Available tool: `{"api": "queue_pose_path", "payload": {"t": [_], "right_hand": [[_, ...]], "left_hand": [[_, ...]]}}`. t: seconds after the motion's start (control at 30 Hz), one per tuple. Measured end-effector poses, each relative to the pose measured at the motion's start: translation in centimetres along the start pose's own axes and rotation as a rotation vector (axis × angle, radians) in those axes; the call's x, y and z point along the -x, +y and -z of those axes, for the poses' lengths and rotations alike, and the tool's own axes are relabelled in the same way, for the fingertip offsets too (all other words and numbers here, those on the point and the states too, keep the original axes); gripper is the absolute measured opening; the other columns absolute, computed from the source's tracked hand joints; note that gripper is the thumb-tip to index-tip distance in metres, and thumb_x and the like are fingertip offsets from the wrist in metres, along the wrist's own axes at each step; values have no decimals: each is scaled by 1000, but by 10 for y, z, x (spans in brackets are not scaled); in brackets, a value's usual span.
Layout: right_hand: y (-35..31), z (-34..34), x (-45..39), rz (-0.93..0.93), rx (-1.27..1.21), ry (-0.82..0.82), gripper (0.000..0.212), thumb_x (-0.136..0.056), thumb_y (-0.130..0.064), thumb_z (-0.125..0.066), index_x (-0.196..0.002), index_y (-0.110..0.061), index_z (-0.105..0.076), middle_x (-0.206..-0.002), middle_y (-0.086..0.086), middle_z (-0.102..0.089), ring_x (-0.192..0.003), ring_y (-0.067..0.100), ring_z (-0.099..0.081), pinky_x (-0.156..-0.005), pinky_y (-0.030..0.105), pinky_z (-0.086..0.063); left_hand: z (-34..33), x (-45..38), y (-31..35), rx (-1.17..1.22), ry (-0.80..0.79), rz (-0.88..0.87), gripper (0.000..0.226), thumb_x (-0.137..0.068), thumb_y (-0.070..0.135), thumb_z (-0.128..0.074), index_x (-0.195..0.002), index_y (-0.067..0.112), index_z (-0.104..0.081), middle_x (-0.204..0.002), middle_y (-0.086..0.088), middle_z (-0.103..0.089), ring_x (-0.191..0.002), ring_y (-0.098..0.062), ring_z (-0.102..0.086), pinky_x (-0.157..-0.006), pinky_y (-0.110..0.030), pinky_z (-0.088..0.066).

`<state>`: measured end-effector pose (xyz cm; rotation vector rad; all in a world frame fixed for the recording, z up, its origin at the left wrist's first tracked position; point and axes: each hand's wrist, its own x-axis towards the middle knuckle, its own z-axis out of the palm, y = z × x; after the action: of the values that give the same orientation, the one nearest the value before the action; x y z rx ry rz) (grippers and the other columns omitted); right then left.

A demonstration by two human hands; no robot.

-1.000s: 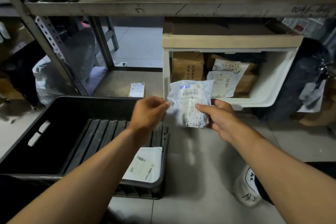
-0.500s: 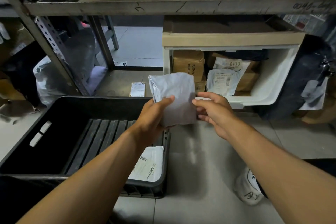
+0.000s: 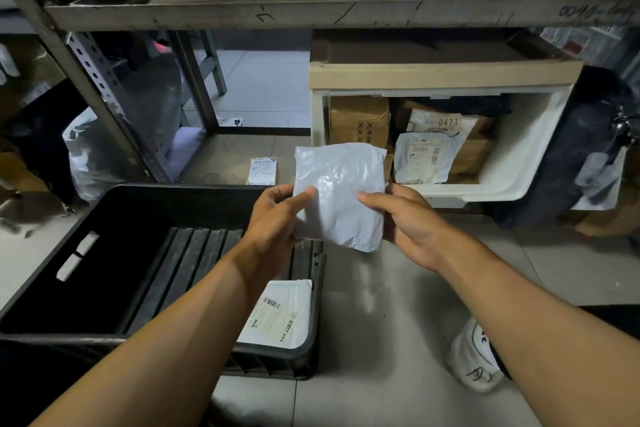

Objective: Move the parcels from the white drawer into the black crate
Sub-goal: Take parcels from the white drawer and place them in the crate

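Parcel held above crate edge

A grey plastic mailer [image 3: 341,194] is pinched at its sides by the left hand [image 3: 273,218] and right hand [image 3: 408,222], between the white drawer [image 3: 519,156] and the black crate [image 3: 104,253], where a labelled parcel [image 3: 277,315] lies.

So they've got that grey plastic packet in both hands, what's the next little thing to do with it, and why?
Probably swing the grey plastic mailer left and lower it into the black plastic crate. Both the left hand and right hand pinch it in the air, already clear of the white drawer, beside the crate's right rim.
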<state>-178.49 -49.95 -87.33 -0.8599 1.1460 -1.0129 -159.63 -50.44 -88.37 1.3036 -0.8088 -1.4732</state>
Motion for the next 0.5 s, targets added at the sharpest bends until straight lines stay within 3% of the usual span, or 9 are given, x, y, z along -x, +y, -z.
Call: {"api": "queue_pose_path", "payload": {"t": [0.1,0.17,0.23,0.33,0.43,0.5], "right_hand": [[-4,-2,5,-41,-123,-133,40,-101,-45,-49,-124,-18,-67,-123,7,-73,-120,27,-65,-108,46,-46],[-6,-2,5,-79,-190,-140,57,-100,-56,-42,-131,-13,-65,-127,12,-70,-123,32,-63,-109,50,-45],[-5,-4,5,-68,-140,-107,56,-101,-48,-46,-135,-5,-60,-127,16,-69,-123,36,-62,-109,53,-45],[-2,-9,5,9,35,-117,37,-90,-30,-65,-122,-12,-67,-117,12,-74,-107,29,-71,-95,43,-57],[0,-13,5,22,63,-85,63,-69,-31,-80,-124,-6,-63,-118,17,-72,-112,38,-68,-104,56,-50],[1,-12,2,10,9,-54,71,-62,-33,-82,-125,-8,-60,-116,16,-73,-113,38,-67,-104,57,-49]], "left_hand": [[2,-2,0,40,5,21,18,-96,21,-66,-107,14,-53,-120,-13,-67,-107,-34,-68,-92,-57,-56],[1,-1,1,45,-35,41,25,-100,26,-59,-117,11,-53,-124,-14,-66,-109,-34,-69,-92,-53,-57],[-3,2,0,66,-91,59,38,-101,31,-54,-132,10,-51,-126,-16,-66,-110,-33,-69,-90,-47,-59],[-12,5,-3,49,-125,81,44,-98,35,-56,-133,10,-54,-124,-17,-67,-108,-31,-69,-82,-41,-60],[-20,9,-4,26,-194,79,34,-100,29,-54,-127,10,-60,-107,-15,-69,-84,-19,-70,-62,-29,-56],[-21,11,-2,-74,-224,43,28,-104,21,-48,-120,2,-60,-89,-9,-69,-70,-12,-68,-54,-22,-53]]}}
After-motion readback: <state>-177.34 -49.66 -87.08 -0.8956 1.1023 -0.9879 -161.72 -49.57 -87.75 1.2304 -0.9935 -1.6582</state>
